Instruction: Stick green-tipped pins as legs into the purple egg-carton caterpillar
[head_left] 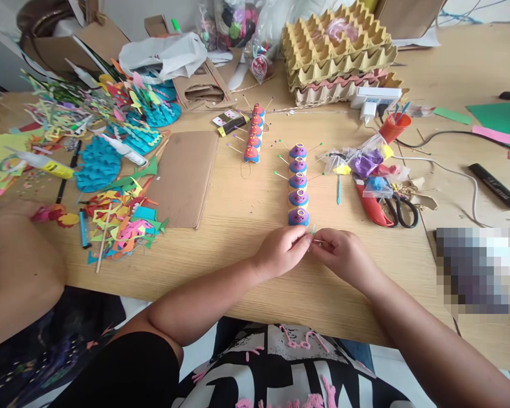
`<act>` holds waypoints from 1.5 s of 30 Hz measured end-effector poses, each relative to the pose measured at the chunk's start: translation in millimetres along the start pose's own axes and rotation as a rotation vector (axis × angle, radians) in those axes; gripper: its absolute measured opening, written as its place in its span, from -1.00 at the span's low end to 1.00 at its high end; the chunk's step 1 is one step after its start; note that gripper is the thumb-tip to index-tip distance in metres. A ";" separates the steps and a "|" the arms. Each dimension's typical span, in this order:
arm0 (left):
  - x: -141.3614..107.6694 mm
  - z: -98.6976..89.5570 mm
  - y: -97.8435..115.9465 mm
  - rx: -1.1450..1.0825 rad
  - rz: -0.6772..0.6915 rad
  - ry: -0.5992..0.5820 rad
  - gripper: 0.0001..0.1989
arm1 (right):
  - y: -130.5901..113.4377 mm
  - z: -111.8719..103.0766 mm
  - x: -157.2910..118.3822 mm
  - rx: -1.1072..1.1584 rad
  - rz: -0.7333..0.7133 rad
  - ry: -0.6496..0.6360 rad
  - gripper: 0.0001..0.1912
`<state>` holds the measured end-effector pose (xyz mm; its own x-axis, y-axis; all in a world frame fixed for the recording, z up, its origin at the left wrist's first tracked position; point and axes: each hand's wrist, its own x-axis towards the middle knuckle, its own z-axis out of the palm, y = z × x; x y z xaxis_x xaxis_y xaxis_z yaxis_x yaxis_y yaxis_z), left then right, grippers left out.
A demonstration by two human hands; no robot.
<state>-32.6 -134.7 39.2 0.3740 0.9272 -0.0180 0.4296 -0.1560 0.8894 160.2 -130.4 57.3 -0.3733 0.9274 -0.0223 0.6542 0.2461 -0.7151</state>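
Observation:
My left hand (284, 252) and my right hand (342, 249) meet near the table's front, fingertips pinched together. Between them is a small thin stick (318, 241) with a pale green bit at its end; its exact kind is too small to tell. Just beyond my fingers stands a row of purple and blue egg-carton cups (298, 182) with little faces, yellow rings on top and thin green-tipped stalks at the sides. Farther back to the left is a similar red and blue row (255, 133) with stalks.
Left lie a cardboard sheet (187, 178), paper scraps (130, 224) and glue bottles (125, 150). Right are scissors (402, 212), clay bags (365, 164), a blue clay tool (339, 190) and an orange cup (395, 127). Egg trays (340, 51) are stacked behind. Another person's arm (23, 272) rests at left.

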 end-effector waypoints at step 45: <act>1.2 0.7 -9.0 0.317 0.419 0.115 -0.73 | -13.3 -2.3 -11.7 -0.111 -0.165 0.139 -0.78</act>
<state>-35.4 -132.4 30.9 0.4821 0.7922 0.3743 0.4966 -0.5990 0.6282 157.4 -143.8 68.7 -0.3925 0.8999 0.1902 0.6631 0.4202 -0.6195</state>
